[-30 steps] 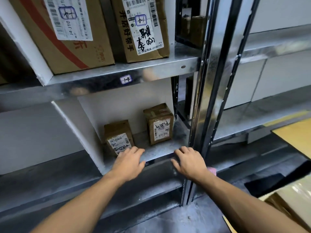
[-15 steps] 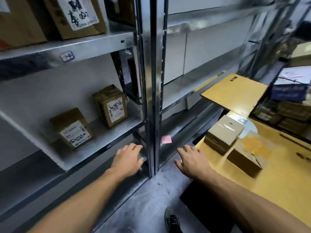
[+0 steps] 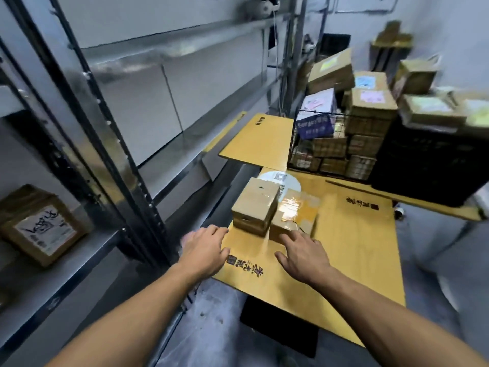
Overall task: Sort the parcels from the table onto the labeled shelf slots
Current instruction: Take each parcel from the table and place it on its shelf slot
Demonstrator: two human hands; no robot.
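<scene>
Two hands [image 3: 205, 247] [image 3: 300, 254], two parcels [image 3: 255, 205] [image 3: 293, 217] on table, one shelved parcel [image 3: 39, 227]

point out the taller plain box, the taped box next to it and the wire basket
taller plain box [image 3: 258, 198]: head view, on its top face
taped box [image 3: 293, 210]: head view, on its shiny taped top
wire basket [image 3: 296, 144]: head view, on its left wire wall

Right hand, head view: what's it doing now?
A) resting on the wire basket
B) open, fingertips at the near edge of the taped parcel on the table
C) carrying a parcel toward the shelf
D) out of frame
B: the right hand is spread open, its fingertips at the near edge of the taped parcel, which lies on the yellow table and is not lifted.
</scene>
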